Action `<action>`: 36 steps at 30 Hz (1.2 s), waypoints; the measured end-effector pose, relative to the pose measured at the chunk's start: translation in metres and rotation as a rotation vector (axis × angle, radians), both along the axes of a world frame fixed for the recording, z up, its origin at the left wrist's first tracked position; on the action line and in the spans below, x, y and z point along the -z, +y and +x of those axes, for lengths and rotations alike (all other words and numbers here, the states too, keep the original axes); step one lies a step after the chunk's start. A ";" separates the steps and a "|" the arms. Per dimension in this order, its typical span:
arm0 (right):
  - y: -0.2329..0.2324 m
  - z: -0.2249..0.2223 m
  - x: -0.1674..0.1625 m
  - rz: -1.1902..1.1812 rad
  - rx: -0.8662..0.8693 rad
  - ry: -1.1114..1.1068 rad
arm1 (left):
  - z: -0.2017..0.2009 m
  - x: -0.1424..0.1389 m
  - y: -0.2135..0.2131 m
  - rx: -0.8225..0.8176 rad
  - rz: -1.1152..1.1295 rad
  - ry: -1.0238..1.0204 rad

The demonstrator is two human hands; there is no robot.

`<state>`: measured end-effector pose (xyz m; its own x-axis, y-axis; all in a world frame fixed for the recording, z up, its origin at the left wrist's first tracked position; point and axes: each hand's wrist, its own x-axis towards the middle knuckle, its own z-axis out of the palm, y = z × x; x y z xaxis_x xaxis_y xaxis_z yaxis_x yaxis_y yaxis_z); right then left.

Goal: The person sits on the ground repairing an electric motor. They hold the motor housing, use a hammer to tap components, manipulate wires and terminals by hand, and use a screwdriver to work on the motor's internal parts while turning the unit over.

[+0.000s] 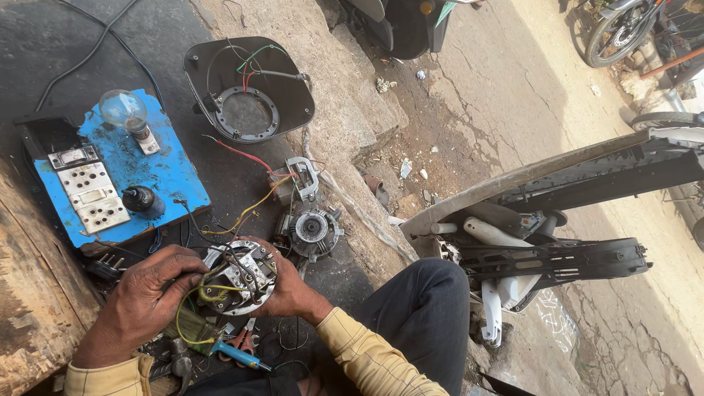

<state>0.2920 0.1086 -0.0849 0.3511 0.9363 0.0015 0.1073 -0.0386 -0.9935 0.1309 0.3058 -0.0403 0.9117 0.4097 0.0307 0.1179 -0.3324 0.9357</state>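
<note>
Person sits on the ground w/ both hands on a round motor stator assembly [240, 275], held over the lap just in front of the knee. Left hand [147, 301] wraps the left rim, fingers curled and clamped on it, thumb near the yellow wires [192, 308] looping out of the winding. Right hand [286, 286] grips the right rim from behind, fingers closed on the part; fingertips hidden, so can't tell if they pinch a wire or just the housing.

Nearby: blue test board [172, 172] w/ bulb [123, 110] and switch sockets, up-left. Second small motor part [314, 231] lies just beyond the stator; red + yellow leads run from it toward the board. Black fan cover [293, 95] further up. Below the hands: blue-handled screwdriver [238, 357], orange-handled pliers [246, 339], close together.

To do the step well, my judgement: keep the stator steady w/ one hand, work the leads w/ the other, don't tug the thin winding ends, keep the yellow loop clear of the tools. Bare ends shouldn't touch the board while it's possibly live.
</note>
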 end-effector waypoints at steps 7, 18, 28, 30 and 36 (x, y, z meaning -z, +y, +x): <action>0.002 0.000 -0.012 -0.003 -0.022 -0.001 | 0.002 -0.007 -0.003 0.013 0.021 -0.027; 0.016 -0.009 -0.003 -0.035 -0.030 0.360 | -0.005 -0.015 0.001 0.011 0.208 -0.037; 0.012 -0.003 0.000 -0.079 -0.046 -0.305 | -0.006 -0.016 0.008 0.046 0.094 -0.171; 0.013 -0.006 0.002 -0.114 -0.051 -0.297 | -0.007 -0.014 0.008 0.065 0.050 -0.181; 0.009 -0.006 0.003 -0.082 -0.072 -0.277 | -0.009 -0.008 0.002 0.009 0.156 -0.173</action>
